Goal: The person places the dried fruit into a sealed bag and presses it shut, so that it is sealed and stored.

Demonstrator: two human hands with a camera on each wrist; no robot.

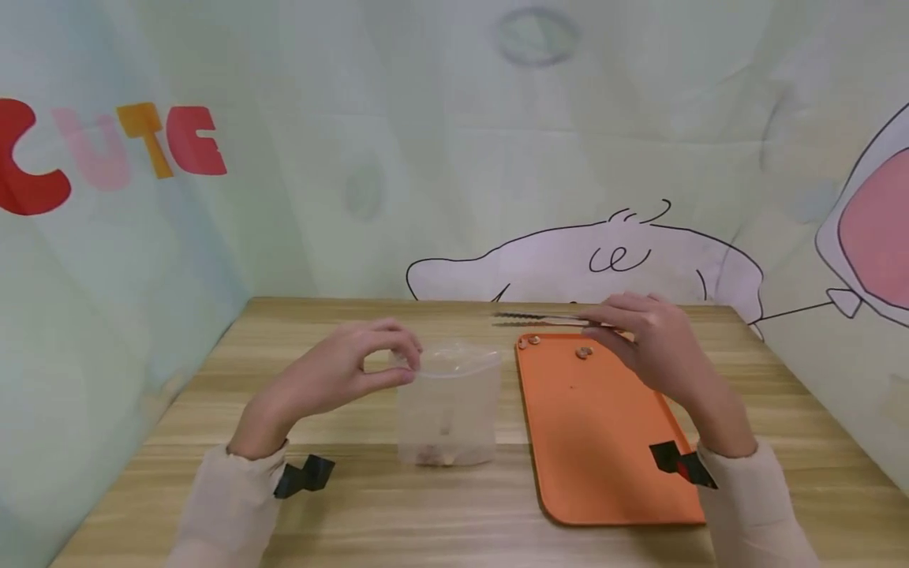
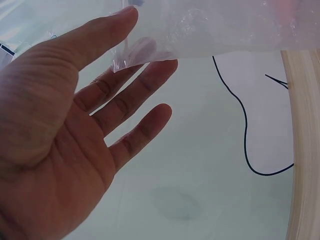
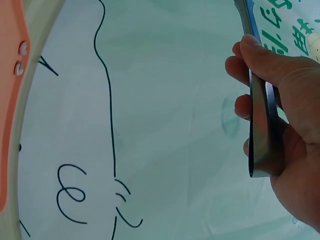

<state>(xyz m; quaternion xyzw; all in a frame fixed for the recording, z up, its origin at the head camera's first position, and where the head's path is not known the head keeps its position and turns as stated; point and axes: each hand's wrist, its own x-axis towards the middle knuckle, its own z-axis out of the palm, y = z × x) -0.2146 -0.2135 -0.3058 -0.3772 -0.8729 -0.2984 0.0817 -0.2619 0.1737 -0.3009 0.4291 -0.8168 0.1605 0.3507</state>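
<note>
My left hand (image 1: 334,367) pinches the top left edge of a clear plastic zip bag (image 1: 454,410), which stands upright on the table with its mouth parted. A few small brownish pieces (image 1: 429,455) lie at the bottom of the bag. In the left wrist view the thumb and fingers (image 2: 155,75) hold the bag's corner. Metal tongs (image 3: 264,135) are gripped in my right hand (image 1: 649,343), pointing left above the far end of an orange tray (image 1: 604,442). The tongs' tips look apart, with nothing visible between them.
Small brown-and-white pieces (image 1: 584,353) lie on the tray's far part, with others at its far left corner. Bag and tray stand side by side on a wooden table (image 1: 341,505). A printed cloth (image 1: 319,158) hangs behind the table's far edge.
</note>
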